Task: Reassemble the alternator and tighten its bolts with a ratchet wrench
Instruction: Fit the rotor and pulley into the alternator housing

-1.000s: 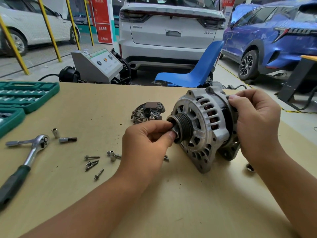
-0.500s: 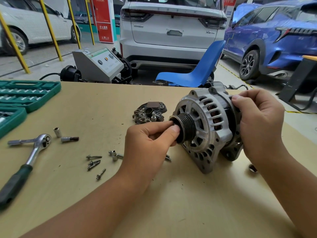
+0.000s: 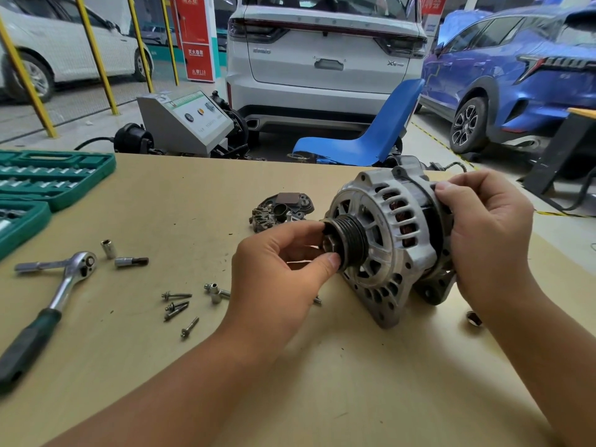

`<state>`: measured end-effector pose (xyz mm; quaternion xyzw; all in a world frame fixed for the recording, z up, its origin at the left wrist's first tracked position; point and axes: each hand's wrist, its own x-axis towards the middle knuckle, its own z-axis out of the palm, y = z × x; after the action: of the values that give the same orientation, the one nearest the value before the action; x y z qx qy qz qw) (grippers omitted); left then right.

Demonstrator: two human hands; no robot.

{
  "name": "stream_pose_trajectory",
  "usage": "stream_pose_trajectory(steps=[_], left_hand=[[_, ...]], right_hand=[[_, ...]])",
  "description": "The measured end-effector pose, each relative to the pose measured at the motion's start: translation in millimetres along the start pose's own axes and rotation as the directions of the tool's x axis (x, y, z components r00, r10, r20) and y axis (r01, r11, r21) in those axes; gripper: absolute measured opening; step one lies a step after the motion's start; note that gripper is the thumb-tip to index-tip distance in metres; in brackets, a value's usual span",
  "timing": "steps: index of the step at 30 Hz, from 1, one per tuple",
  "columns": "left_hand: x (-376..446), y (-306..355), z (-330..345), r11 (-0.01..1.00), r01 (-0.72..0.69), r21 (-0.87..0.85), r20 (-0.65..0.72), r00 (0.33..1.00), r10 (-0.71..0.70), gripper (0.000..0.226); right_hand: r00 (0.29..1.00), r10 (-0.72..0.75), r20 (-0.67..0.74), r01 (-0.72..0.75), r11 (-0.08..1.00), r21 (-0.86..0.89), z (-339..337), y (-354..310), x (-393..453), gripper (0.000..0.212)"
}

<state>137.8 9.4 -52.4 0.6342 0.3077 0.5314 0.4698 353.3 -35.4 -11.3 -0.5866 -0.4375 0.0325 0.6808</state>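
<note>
Gripping pulley [image 3: 350, 241] still, left hand [image 3: 277, 269] thumb lower.

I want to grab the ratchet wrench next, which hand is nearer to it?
Left. The left hand pinches the alternator's pulley, with the ratchet wrench lying further to its left. The right hand grips the alternator's rear, farther away.

The green plastic socket case [image 3: 48, 182] is cut off at the left edge; the grey ribbed alternator's [image 3: 387, 240] rear is hidden by the right hand [image 3: 487, 227].
</note>
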Motion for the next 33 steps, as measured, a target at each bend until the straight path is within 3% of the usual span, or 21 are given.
stream_pose_trajectory(steps=[3,6,13,16,19,22,25,27,29,30,31,33], left_hand=[[-0.6,-2.7,-0.6,0.995,0.046,-0.086,-0.021,0.999,-0.048,0.024],[-0.6,-2.7,2.8,0.997,0.060,-0.056,-0.040,0.997,-0.063,0.016],[0.6,-4.9,-2.8,0.998,0.049,0.029,-0.005,0.999,-0.049,0.039],[-0.7,-3.5,0.5,0.992,0.124,0.020,-0.062,0.991,-0.122,0.020],[-0.9,-5.7,2.4,0.990,0.099,0.099,0.016,0.995,-0.101,0.006],[1.4,-9.2,-3.8,0.991,0.106,0.082,0.045,0.993,-0.109,0.040],[2.9,-8.3,-5.6,0.990,0.121,0.067,0.000,0.993,-0.121,0.020],[4.1,-8.8,-3.0,0.991,0.091,0.101,-0.001,0.996,-0.092,0.019],[4.9,-10.0,-2.1,0.986,0.061,0.153,0.014,0.998,-0.064,0.013],[5.7,-6.9,-2.9,0.987,0.064,0.146,0.037,0.997,-0.070,0.013],[6.1,-6.7,-4.6,0.986,0.078,0.149,0.058,0.994,-0.087,0.028],[6.9,-8.6,-7.4,0.987,0.116,0.113,0.062,0.990,-0.124,0.037]], right_hand=[[1.000,-0.002,-0.005,0.002,1.000,-0.003,0.2,0.1,0.3,0.008],[1.000,-0.002,-0.005,0.002,1.000,-0.006,-0.1,0.6,0.6,0.007],[1.000,0.000,0.006,0.000,1.000,0.010,-1.2,2.5,1.6,0.007],[1.000,0.005,0.005,-0.005,1.000,0.023,-0.6,3.3,1.9,0.007],[1.000,0.007,0.012,-0.007,1.000,0.017,-1.4,4.6,1.9,0.008],[1.000,0.019,-0.021,-0.019,1.000,-0.003,-4.5,3.2,7.2,0.013],[0.998,0.029,-0.063,-0.038,0.987,-0.153,-16.2,6.2,23.6,0.021],[0.994,0.107,0.025,-0.081,0.865,-0.495,-32.4,17.7,40.0,0.033],[0.948,0.298,0.110,-0.077,0.552,-0.830,-51.6,33.1,53.9,0.039],[0.912,0.392,0.122,-0.053,0.408,-0.911,-59.4,39.8,58.6,0.038],[0.873,0.471,0.123,-0.041,0.323,-0.945,-65.5,45.9,62.0,0.035],[0.798,0.592,0.112,-0.079,0.288,-0.954,-73.0,53.1,65.3,0.033]])
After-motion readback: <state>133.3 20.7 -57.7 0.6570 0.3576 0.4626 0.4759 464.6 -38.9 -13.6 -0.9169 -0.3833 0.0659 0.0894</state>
